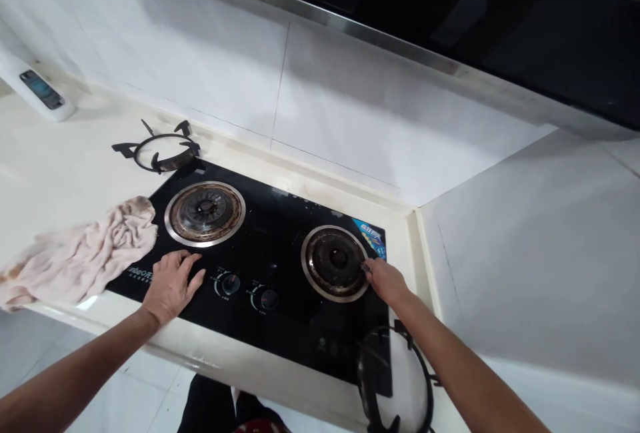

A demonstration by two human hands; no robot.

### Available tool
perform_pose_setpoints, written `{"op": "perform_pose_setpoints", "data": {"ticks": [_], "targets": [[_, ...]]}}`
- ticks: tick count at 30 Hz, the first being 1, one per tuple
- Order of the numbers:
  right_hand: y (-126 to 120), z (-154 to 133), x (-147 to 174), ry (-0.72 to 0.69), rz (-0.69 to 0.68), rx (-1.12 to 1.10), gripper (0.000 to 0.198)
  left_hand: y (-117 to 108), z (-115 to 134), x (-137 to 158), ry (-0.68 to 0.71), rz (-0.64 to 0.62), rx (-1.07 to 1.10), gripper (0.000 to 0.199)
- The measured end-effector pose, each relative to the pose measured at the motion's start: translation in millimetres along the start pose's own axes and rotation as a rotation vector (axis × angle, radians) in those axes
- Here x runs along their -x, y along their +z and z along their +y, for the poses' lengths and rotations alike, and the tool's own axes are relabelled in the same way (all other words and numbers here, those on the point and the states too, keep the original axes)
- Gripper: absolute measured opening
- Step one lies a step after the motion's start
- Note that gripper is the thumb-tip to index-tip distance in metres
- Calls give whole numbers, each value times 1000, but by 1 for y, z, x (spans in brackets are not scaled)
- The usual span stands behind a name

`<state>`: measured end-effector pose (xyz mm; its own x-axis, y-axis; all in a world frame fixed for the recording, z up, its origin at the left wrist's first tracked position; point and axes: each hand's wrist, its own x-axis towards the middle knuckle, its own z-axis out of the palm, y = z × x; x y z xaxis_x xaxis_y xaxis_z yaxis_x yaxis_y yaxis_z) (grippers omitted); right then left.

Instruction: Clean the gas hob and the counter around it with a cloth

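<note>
On the black hob [280,266], the left hand [170,286] lies flat, palm down, fingers spread and holding nothing, just beside the left burner [205,213] and the cloth [80,256]. The right arm stretches forward; the right hand [385,281] touches the right burner's [334,261] rim with narrowed fingertips, though I cannot tell whether it pinches anything. One pan support [160,149] sits behind the hob, another [395,379] under the right forearm.
</note>
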<state>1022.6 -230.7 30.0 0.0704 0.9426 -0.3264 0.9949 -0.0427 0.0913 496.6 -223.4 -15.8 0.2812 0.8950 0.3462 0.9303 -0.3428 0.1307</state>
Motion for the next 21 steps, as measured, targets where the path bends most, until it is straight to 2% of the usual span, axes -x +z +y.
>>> {"op": "perform_pose_setpoints", "data": {"ticks": [5, 9, 13, 15, 21], "targets": [[22, -23, 43, -39, -27, -68, 16, 0, 0, 0, -11, 7, 22, 43], [29, -29, 44, 28, 19, -88, 16, -2, 0, 0, -14, 14, 28, 42], [20, -15, 16, 149, 99, -51, 24, -2, 0, 1, -33, 7, 30, 41], [9, -11, -8, 153, 127, -33, 27, -1, 0, 2, -40, -4, 32, 39], [-34, -31, -79, -25, 133, 24, 25, 2, 0, 5, -46, -4, 49, 38]]}}
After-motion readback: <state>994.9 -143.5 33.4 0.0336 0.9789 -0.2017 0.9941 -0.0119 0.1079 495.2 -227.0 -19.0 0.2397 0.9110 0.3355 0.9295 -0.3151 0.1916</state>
